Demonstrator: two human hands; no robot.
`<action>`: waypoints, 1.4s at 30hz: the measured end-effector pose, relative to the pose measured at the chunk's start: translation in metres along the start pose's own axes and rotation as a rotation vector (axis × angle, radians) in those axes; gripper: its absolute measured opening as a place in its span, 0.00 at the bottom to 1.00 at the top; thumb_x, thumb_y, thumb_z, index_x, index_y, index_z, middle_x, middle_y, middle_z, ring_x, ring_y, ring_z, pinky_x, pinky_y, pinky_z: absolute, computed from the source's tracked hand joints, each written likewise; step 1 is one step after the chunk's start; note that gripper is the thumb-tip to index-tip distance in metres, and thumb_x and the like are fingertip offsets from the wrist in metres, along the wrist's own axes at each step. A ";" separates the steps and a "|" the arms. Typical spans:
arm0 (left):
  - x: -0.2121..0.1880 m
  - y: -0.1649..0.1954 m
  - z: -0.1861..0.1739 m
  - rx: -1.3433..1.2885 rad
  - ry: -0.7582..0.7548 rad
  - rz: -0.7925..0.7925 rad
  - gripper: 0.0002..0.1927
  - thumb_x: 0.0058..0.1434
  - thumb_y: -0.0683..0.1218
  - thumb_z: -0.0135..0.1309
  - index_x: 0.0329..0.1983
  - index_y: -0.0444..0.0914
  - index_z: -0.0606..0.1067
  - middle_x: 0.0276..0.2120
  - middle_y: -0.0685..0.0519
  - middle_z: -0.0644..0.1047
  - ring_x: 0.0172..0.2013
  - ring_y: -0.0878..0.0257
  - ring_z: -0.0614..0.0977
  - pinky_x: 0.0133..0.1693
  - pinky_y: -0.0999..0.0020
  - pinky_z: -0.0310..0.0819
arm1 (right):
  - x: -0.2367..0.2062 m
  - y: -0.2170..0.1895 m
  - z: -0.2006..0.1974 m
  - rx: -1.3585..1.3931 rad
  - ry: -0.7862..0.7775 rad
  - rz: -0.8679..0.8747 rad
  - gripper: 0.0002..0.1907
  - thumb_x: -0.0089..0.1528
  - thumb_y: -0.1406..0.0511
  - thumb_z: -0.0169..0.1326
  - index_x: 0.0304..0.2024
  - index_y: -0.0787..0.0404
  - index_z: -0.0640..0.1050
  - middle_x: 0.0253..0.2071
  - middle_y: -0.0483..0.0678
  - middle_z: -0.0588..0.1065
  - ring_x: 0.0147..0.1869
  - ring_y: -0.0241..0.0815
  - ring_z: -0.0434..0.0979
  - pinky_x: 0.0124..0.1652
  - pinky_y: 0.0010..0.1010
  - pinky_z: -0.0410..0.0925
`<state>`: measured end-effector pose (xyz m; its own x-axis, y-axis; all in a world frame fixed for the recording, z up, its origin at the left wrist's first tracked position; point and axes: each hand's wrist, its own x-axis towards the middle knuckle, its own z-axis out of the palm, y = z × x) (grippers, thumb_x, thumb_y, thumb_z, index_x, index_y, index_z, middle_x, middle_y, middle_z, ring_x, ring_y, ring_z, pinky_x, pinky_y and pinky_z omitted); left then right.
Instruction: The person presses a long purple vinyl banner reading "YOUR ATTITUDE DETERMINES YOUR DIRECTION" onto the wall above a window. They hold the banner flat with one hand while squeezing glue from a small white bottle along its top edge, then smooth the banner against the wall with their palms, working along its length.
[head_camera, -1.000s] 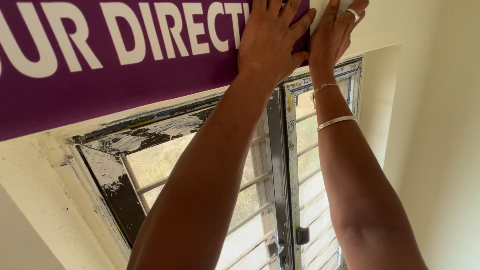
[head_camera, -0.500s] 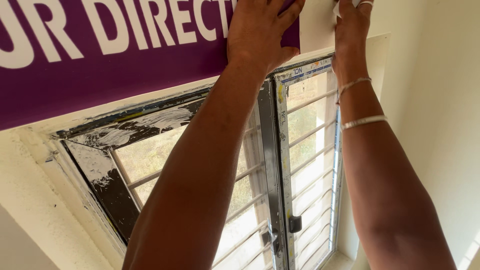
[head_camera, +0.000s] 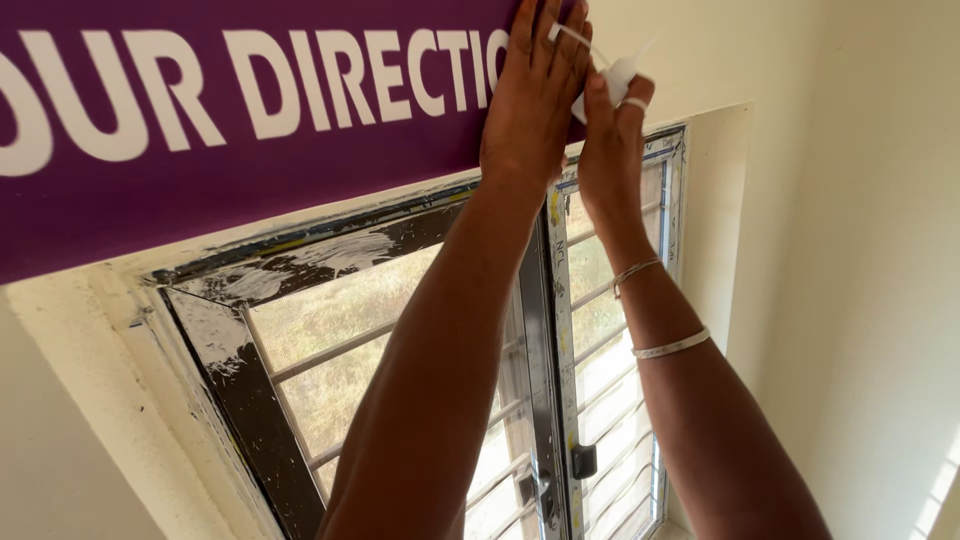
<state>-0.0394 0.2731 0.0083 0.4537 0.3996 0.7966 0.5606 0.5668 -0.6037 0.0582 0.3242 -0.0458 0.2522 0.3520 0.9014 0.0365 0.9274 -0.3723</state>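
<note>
Both forearms rise from six o'clock toward twelve. The left hand (head_camera: 533, 100) lies flat, fingers spread, pressing the purple banner (head_camera: 250, 130) to the wall; its long axis runs nine to three. Just at three o'clock, the right hand (head_camera: 610, 150) pinches a white tape strip (head_camera: 612, 72) at the banner's end, above the window frame (head_camera: 545, 330).

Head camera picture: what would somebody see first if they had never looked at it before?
First the big purple banner with white letters, stretched along the wall above the window. Then the two arms reaching up: the left hand lies flat on the banner's right end, and the right hand beside it pinches a white strip of tape. Below, the window's dark frame is smeared with white paint.
</note>
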 end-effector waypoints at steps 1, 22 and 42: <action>0.000 0.001 -0.001 -0.042 0.009 -0.017 0.53 0.64 0.72 0.45 0.81 0.41 0.42 0.79 0.48 0.45 0.76 0.47 0.41 0.71 0.45 0.25 | -0.001 -0.001 0.001 0.000 -0.010 -0.041 0.22 0.76 0.50 0.38 0.58 0.61 0.60 0.50 0.53 0.75 0.54 0.42 0.78 0.51 0.37 0.74; -0.116 -0.079 -0.032 -0.062 -0.042 0.232 0.42 0.66 0.48 0.42 0.79 0.37 0.39 0.78 0.45 0.39 0.75 0.53 0.39 0.70 0.54 0.22 | 0.005 -0.005 -0.013 -0.026 -0.068 -0.023 0.16 0.78 0.53 0.39 0.60 0.56 0.62 0.62 0.55 0.75 0.70 0.46 0.73 0.65 0.38 0.65; -0.169 -0.154 -0.040 -0.264 -0.160 0.159 0.44 0.64 0.42 0.42 0.80 0.34 0.37 0.79 0.43 0.37 0.78 0.51 0.37 0.75 0.56 0.24 | -0.052 0.026 0.032 -0.254 0.124 -0.151 0.37 0.82 0.55 0.36 0.74 0.79 0.36 0.57 0.61 0.78 0.57 0.44 0.81 0.58 0.34 0.74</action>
<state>-0.1746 0.0901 -0.0345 0.4473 0.5878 0.6740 0.6609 0.2905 -0.6920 0.0156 0.3343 -0.0955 0.3412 0.1799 0.9226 0.3190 0.9011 -0.2936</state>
